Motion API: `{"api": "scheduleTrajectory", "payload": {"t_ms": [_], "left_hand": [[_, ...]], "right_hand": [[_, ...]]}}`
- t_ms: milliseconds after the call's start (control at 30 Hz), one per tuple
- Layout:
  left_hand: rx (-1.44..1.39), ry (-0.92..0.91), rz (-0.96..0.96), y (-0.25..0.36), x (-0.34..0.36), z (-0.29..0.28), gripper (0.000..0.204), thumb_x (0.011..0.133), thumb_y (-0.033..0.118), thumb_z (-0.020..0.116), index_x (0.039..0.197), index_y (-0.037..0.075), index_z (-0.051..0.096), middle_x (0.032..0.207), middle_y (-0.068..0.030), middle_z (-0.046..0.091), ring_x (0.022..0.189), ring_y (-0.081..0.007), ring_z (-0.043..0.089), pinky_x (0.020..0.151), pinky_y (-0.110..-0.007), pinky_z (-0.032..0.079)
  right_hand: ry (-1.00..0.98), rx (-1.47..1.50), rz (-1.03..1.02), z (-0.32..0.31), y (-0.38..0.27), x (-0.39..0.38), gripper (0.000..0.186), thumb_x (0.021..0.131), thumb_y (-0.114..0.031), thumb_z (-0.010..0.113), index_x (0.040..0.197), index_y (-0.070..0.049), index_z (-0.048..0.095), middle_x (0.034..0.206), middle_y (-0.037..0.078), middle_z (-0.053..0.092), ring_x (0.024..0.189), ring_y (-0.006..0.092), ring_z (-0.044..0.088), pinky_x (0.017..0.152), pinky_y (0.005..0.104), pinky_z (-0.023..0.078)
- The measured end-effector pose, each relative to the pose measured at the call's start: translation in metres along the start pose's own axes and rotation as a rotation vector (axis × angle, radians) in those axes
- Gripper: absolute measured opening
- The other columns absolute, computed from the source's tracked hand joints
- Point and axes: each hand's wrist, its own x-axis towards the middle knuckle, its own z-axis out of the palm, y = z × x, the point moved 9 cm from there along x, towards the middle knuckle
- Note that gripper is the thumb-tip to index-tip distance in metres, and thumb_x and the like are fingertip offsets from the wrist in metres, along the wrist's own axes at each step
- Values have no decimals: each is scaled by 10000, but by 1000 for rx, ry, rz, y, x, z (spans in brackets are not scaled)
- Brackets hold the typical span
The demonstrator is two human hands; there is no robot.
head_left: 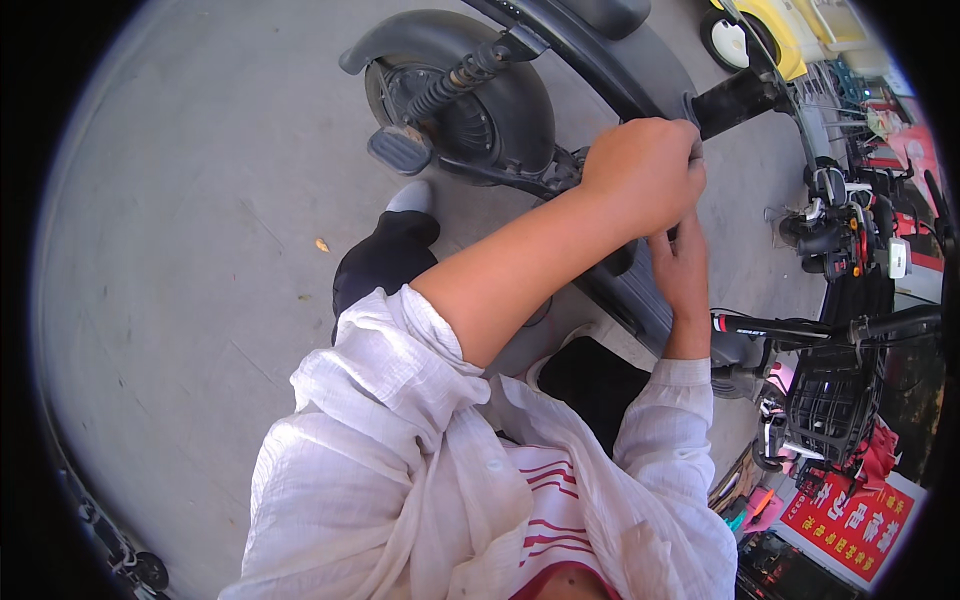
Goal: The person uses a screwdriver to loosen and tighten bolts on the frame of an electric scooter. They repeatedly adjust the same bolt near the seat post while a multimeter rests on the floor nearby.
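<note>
A black electric bike [600, 60] stands in front of me, its rear wheel [475, 110] with a hub motor to the left. My left hand [645, 175] reaches across to its middle, beside the black frame tube and just below a thick black cylinder [735, 103]. Its fingers are curled closed, turned away from view. Just below it, almost touching, my right hand [682, 262] has its fingers bent together near a small dark part. Whatever either hand grips is hidden. A coil shock absorber [458, 82] and a grey foot pedal [400, 150] sit by the wheel.
Grey concrete floor [180, 250] spreads to the left. Several parked bikes [850, 225] line the right side, with a black wire basket [830, 405] and a red sign [845, 525] lower right. A yellow vehicle [785, 35] stands far right. My shoe [410, 197] is near the pedal.
</note>
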Motion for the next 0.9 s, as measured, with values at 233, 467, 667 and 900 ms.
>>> {"api": "scheduleTrajectory", "payload": {"t_ms": [233, 467, 667, 900], "left_hand": [[18, 8, 1, -1, -1, -1, 281, 927, 253, 654, 1035, 6, 733, 915, -172, 751, 883, -367, 723, 800, -458, 563], [33, 26, -3, -4, -5, -10, 269, 924, 249, 661, 1030, 13, 734, 925, -175, 750, 886, -367, 722, 796, -457, 563], [26, 38, 13, -2, -2, -9, 261, 921, 246, 661, 1013, 14, 736, 919, -172, 752, 879, -367, 723, 780, -457, 563], [22, 36, 11, -3, -3, -8, 255, 917, 250, 664, 1005, 23, 737, 902, -163, 753, 870, -356, 722, 768, -449, 558]], "right_hand": [[1, 31, 68, 3, 9, -1, 248, 992, -143, 671, 1203, -31, 607, 894, 152, 714, 779, 209, 686, 732, 351, 528], [-38, 158, 73, 6, -3, 0, 239, 984, -148, 697, 1165, -19, 611, 905, 190, 725, 796, 280, 715, 758, 373, 543], [2, -57, 74, -4, 5, -1, 275, 971, -137, 699, 1190, -20, 580, 881, 171, 713, 758, 339, 680, 754, 388, 539], [30, -26, -39, -4, 2, -4, 328, 941, -211, 765, 1142, -10, 600, 855, 185, 703, 745, 329, 683, 724, 400, 538]]}}
